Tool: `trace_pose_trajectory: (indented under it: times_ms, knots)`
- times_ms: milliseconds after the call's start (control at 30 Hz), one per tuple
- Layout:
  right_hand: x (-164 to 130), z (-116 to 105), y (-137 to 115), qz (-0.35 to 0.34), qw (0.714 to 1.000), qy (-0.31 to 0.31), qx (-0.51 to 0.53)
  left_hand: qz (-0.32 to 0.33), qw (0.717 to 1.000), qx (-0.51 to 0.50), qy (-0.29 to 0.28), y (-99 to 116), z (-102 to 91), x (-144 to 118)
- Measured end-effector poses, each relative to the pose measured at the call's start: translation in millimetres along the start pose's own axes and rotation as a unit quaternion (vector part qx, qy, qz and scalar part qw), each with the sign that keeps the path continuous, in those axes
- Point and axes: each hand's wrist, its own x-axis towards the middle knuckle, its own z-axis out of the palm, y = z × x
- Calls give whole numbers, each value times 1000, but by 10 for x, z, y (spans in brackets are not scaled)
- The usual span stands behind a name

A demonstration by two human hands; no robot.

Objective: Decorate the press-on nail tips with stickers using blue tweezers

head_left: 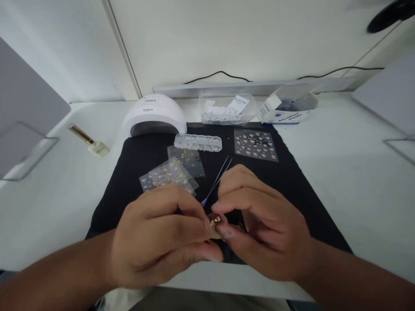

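Close together over the front of the black mat (275,181), both my hands pinch at one tiny spot. Between the fingertips of my left hand (165,235) and my right hand (269,224) is a small beige piece with a gold-coloured detail (214,221); the fingers cover most of it, and its kind is unclear. Both hands are closed. Just beyond the fingertips lie purple tweezers (212,188), tips pointing away. To their left, clear nail sticker sheets (165,172) overlap, partly behind my left hand.
A white nail lamp (155,112) stands at the back left, near a clear rhinestone case (197,142). Behind are a clear tub (227,116) of packets and an alcohol pad box (288,106). Another sticker sheet (256,144) lies right; a gold-capped polish bottle (89,140) lies left.
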Motion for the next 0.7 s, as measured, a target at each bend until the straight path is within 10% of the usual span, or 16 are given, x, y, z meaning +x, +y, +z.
trace_pose_trajectory:
  times_ms: [700]
  knots:
    - [20, -25, -136, -63, 987, 6, -148, -184, 981, 47, 38, 335, 120, -151]
